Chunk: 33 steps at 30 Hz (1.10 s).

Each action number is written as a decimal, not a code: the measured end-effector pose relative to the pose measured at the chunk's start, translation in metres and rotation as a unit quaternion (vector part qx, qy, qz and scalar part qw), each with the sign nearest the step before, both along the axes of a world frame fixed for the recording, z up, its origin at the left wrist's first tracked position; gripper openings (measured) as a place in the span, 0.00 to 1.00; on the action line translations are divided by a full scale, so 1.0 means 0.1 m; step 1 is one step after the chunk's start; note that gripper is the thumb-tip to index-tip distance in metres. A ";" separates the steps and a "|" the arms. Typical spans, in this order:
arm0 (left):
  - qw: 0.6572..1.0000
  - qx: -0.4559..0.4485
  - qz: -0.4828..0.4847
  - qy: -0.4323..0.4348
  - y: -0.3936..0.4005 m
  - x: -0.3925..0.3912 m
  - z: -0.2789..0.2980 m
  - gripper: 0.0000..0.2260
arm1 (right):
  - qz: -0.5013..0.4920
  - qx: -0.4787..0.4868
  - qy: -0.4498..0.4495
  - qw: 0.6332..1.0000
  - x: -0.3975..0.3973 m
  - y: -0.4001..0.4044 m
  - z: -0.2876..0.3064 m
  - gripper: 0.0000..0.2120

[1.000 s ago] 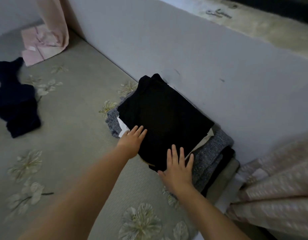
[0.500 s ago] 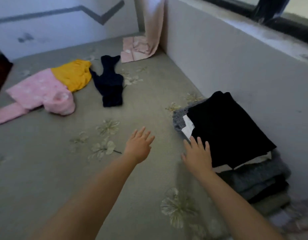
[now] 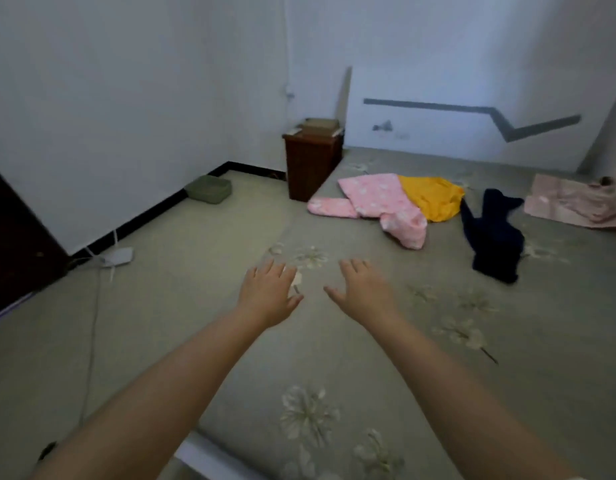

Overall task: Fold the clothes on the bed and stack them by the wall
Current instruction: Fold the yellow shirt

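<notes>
Clothes wait unfolded toward the far edge of the bed (image 3: 334, 341): pink garment (image 3: 379, 202), yellow one (image 3: 433, 197), dark one (image 3: 493, 244). It seems best to take one piece only. Left hand (image 3: 266, 294) and right hand (image 3: 363, 292) hover with fingers spread, holding nothing.

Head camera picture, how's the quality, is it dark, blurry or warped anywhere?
Head view: dim, flat indoor light with no glare and only faint shadows; the left hand and right hand are soft with slight motion blur; wide-angle distortion tilts the walls and stretches the forearms toward the bottom corners; the pink garment and yellow garment keep clear colour, while the navy garment is too dark to show detail.
</notes>
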<state>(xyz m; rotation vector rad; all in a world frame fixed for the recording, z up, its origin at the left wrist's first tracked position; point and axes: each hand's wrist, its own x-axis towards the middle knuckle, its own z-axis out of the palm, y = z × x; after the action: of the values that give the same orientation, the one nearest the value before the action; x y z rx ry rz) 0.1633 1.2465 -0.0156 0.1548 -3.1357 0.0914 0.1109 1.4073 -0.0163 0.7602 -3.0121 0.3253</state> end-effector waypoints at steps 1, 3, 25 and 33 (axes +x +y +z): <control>1.000 -0.003 0.029 0.001 -0.33 0.16 0.08 0.25 | 0.035 0.001 0.000 0.999 0.08 -0.36 0.09 0.28; 0.996 0.002 0.094 0.000 -0.97 0.45 0.22 0.25 | 0.095 0.010 -0.006 0.995 0.23 -1.05 0.23 0.27; 0.907 -0.026 0.418 0.044 -6.79 1.58 1.00 0.25 | 0.412 -0.017 0.009 0.911 0.42 -7.73 0.82 0.22; 0.928 -0.029 0.371 0.011 -8.27 1.08 0.74 0.27 | 0.342 -0.007 0.026 0.939 0.06 -8.96 0.43 0.26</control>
<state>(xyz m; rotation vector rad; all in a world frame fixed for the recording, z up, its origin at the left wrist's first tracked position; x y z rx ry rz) 0.2711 0.4191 0.0580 1.3066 -2.8481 0.1759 0.1173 0.5115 0.0267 1.7627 -2.5820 0.3175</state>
